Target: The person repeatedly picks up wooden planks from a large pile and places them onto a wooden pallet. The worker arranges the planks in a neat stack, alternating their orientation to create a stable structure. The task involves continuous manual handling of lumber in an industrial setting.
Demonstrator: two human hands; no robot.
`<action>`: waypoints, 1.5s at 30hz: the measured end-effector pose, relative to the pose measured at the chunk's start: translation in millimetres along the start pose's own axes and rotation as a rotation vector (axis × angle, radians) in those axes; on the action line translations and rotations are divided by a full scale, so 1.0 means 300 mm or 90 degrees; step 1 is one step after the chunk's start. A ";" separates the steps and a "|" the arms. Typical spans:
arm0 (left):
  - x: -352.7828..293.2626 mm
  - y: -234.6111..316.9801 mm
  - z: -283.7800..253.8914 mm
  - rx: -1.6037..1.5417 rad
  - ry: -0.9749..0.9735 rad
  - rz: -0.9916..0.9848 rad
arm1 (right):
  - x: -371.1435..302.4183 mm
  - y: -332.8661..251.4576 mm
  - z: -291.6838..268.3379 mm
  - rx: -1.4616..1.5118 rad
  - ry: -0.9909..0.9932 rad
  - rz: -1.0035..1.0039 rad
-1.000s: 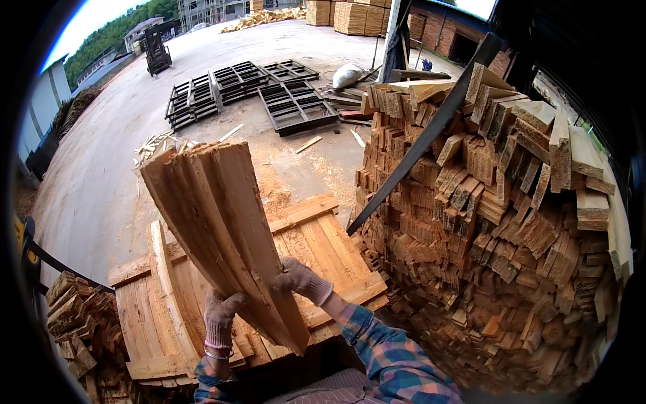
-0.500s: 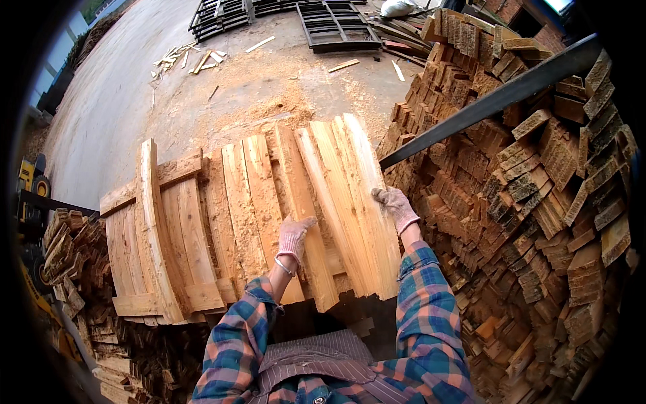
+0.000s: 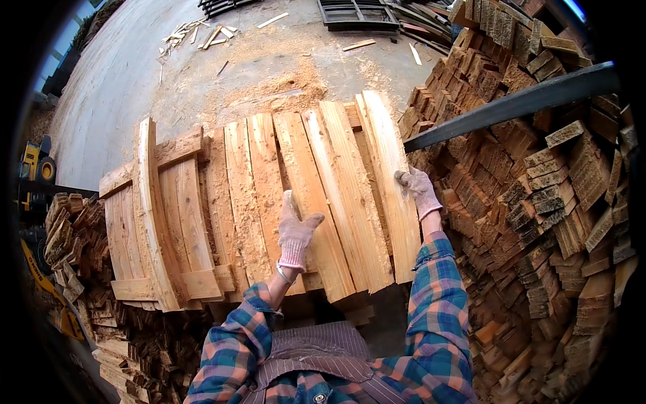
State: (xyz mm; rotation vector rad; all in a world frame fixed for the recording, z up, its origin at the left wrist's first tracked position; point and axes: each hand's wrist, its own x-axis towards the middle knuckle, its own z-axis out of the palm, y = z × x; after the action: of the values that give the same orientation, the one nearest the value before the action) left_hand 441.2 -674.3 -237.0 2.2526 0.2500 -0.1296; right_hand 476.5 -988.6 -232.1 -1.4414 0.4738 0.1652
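Observation:
Sawdust-covered wooden planks lie side by side across two crosspieces in front of me. My right hand, in a pale knit work glove, grips the right edge of the outermost plank. A narrow gap parts that plank from its neighbour, and a crosspiece shows through at its far end. My left hand, gloved too, rests against a middle plank with the index finger stretched forward and the thumb spread to the right. Farther left, a loose board stands tilted across a nailed slatted panel.
A dark metal bar juts out at the right over a tall heap of wood offcuts. More offcuts lie at the left, near a yellow machine. Scrap sticks and sawdust litter the concrete beyond; a dark metal frame lies farther off.
My right hand has drawn the outermost plank to the right, opening a gap beside it. The middle planks sit more evenly spread. My left hand's fingers have straightened and its thumb has spread.

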 end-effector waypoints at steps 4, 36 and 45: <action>-0.036 0.079 -0.065 0.187 -0.073 0.361 | 0.018 0.015 -0.019 -0.052 -0.005 -0.008; 0.105 -0.403 -0.302 0.542 0.137 0.183 | -0.049 -0.096 0.409 -1.017 0.187 0.159; 0.112 -0.390 -0.285 0.490 0.117 0.184 | -0.281 -0.070 0.285 -0.567 0.268 -0.142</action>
State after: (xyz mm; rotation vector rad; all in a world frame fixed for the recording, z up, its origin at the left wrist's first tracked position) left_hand 448.6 -530.9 -276.1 3.0415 -0.0517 0.1665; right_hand 427.4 -893.6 -173.8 -2.4134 0.6096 -0.1356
